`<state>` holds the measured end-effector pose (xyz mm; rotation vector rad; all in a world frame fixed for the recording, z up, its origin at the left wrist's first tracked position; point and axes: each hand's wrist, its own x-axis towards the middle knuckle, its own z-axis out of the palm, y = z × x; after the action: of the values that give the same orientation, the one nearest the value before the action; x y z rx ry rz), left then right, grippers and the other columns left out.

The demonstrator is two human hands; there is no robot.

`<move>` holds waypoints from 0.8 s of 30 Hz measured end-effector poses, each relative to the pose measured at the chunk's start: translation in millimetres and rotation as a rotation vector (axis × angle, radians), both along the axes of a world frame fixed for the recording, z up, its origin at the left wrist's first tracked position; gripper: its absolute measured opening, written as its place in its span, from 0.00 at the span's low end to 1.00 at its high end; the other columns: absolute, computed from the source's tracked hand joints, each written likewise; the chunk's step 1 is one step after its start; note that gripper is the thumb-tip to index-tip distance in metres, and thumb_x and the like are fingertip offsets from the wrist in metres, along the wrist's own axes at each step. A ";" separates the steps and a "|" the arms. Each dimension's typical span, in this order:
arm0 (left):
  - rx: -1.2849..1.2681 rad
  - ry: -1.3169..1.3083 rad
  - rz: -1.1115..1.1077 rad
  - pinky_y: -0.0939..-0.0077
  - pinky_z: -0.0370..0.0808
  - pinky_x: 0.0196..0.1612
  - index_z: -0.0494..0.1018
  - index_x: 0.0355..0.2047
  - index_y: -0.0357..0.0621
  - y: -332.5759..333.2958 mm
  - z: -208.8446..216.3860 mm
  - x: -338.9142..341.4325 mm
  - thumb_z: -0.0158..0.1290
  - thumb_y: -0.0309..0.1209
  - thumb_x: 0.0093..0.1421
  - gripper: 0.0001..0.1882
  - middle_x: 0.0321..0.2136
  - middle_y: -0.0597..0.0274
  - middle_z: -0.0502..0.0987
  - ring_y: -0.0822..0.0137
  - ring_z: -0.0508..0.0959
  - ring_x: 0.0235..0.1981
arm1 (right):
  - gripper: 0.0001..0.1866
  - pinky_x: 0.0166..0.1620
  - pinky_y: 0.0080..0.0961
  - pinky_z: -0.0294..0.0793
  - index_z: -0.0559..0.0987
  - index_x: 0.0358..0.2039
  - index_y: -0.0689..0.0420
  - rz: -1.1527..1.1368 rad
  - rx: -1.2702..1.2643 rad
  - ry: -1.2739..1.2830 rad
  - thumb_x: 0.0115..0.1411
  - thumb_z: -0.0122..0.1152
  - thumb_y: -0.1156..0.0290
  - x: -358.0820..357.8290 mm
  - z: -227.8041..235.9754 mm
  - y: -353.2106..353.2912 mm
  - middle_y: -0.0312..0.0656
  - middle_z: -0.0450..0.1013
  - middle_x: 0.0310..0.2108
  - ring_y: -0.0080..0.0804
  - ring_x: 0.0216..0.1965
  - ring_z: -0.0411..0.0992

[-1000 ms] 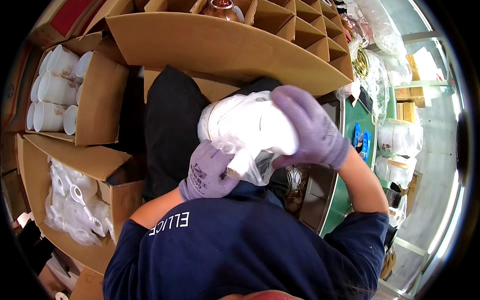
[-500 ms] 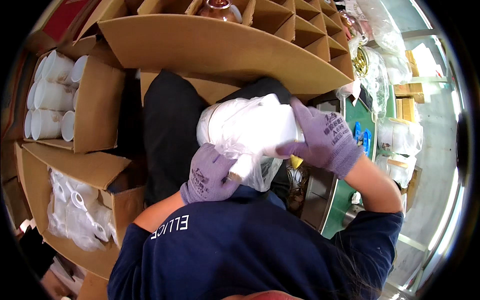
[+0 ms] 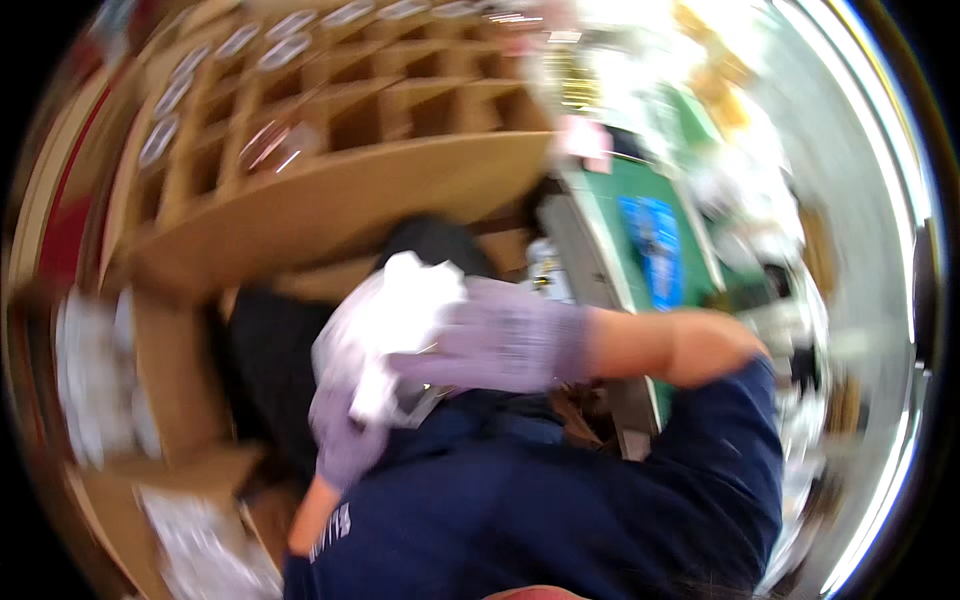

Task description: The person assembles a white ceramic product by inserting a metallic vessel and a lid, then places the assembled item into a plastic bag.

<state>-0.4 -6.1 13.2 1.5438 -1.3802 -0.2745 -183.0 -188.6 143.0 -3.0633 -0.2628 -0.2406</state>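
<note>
A white, rounded bundle [image 3: 400, 300] in thin clear plastic lies over my lap, between my two gloved hands. My left hand [image 3: 345, 430], in a purple knit glove, closes on its lower left side. Reaching across from the right, my right hand [image 3: 490, 335] presses against its right side with the fingers pointing left. Motion blur smears the fingers and the bundle's outline. What is inside the wrapping cannot be made out.
Ahead stands a large divided carton [image 3: 330, 225], with a shiny copper-coloured piece [image 3: 278, 148] in one cell. At left are a box of white cups [image 3: 95, 380] and a carton of plastic-wrapped white parts [image 3: 205, 545]. A green worktop [image 3: 605, 195] with blue packets [image 3: 655, 250] borders my right.
The whole view has swung and blurred, showing more of the divided carton. In the picture my hands and the white bundle sit farther left, and my right forearm now lies more level across.
</note>
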 end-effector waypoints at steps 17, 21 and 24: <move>-0.097 0.253 -0.223 0.62 0.71 0.57 0.69 0.57 0.28 -120.3 205.6 2.3 0.54 0.34 0.53 0.32 0.48 0.48 0.77 0.59 0.77 0.49 | 0.20 0.33 0.34 0.78 0.76 0.51 0.49 -0.440 0.059 -0.378 0.57 0.57 0.64 -103.1 111.3 -113.8 0.41 0.77 0.40 0.41 0.33 0.78; -0.157 -0.043 0.001 0.68 0.70 0.59 0.70 0.55 0.30 -135.9 174.7 108.7 0.49 0.24 0.61 0.21 0.50 0.52 0.76 0.62 0.75 0.51 | 0.28 0.46 0.36 0.80 0.77 0.58 0.48 -1.003 -0.296 -0.759 0.54 0.58 0.72 -189.9 179.8 -219.0 0.46 0.81 0.39 0.41 0.38 0.80; -0.001 -0.106 0.216 0.72 0.71 0.55 0.76 0.46 0.32 -122.7 126.9 173.1 0.53 0.22 0.60 0.14 0.43 0.56 0.78 0.65 0.77 0.47 | 0.29 0.54 0.40 0.73 0.74 0.61 0.43 -0.893 -0.916 -0.659 0.59 0.46 0.77 -226.4 175.1 -359.3 0.47 0.75 0.54 0.47 0.51 0.75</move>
<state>172.7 -128.8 140.1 1.7113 -1.2808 -0.0602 -409.4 -547.9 318.0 -3.5240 1.3764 -1.5292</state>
